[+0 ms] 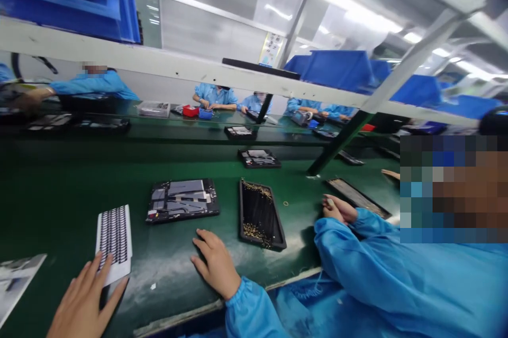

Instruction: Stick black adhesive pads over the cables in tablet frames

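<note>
My left hand (85,295) is open, its fingertips resting on the lower end of a white sheet (124,265) lined with rows of small black pieces. To the right, my right hand (217,264) is open, fingers spread and palm down, low over or on the green bench; I cannot tell if it touches. Beyond it lies a tablet-like device (180,201) with its inside exposed, showing grey battery packs and ribbon cables. A black tray (262,213) sits right of that, with many tiny gold-coloured parts heaped at both ends.
A co-worker in a blue smock (397,274) sits close on my right, hands (337,208) together near another tray (357,198). More opened devices (260,158) lie farther back. A slanted green post (333,145) rises from the bench (166,264). Blue bins (337,71) stand on the overhead shelf.
</note>
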Tool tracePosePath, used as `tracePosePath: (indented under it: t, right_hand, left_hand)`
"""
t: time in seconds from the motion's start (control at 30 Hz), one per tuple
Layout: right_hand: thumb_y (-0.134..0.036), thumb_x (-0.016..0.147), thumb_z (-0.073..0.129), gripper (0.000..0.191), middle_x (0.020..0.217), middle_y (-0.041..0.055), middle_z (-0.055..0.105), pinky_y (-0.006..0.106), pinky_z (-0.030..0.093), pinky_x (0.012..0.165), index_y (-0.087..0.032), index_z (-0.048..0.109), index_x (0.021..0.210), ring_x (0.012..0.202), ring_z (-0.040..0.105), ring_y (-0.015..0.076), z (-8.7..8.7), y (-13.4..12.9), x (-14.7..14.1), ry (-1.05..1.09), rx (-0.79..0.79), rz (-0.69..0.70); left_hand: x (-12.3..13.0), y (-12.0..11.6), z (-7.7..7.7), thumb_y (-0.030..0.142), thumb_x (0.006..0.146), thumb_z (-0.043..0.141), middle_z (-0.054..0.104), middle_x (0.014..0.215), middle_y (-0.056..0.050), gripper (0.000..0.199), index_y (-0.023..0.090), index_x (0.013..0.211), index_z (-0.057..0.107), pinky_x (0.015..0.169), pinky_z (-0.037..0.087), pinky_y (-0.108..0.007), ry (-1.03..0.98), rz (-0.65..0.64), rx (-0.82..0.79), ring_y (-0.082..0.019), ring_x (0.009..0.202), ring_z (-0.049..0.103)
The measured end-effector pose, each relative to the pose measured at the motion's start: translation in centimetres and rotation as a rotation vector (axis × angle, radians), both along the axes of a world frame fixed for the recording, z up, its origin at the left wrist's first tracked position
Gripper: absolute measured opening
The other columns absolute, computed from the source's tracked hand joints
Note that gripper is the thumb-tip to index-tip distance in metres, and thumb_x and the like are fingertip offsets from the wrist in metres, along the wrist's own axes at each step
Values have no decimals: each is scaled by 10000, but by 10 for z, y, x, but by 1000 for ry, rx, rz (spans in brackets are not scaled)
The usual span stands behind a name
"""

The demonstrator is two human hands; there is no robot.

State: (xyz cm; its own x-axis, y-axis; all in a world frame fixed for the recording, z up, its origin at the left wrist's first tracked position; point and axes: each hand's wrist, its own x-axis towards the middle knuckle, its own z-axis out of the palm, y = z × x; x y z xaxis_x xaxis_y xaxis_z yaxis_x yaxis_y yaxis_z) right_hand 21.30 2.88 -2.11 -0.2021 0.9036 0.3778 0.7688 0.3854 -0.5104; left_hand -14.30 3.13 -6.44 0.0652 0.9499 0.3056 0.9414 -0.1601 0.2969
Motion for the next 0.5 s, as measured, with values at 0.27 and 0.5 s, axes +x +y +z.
tracePosePath:
  t: [0.27,0.5]
  right_hand:
    - [-310,957,587,397,1475,103,551,535,481,1113,-257,628,1348,1347,539,304,-20,-8,7,55,12,41]
    - [-379,968,567,390,1477,95,548,545,513,1075,-272,628,1338,1335,548,323,-30,-9,9,11,23,56]
  left_hand:
    - [31,-23,45,599,937,468,168,1666,-104,767,253,1581,234,1193,358,-532,64,61,-15,-315,1459,384]
    - [36,-32,51,541,942,526,200,1657,-133,806,256,1596,150,1190,366,-526,34,74,-18,-311,1461,383]
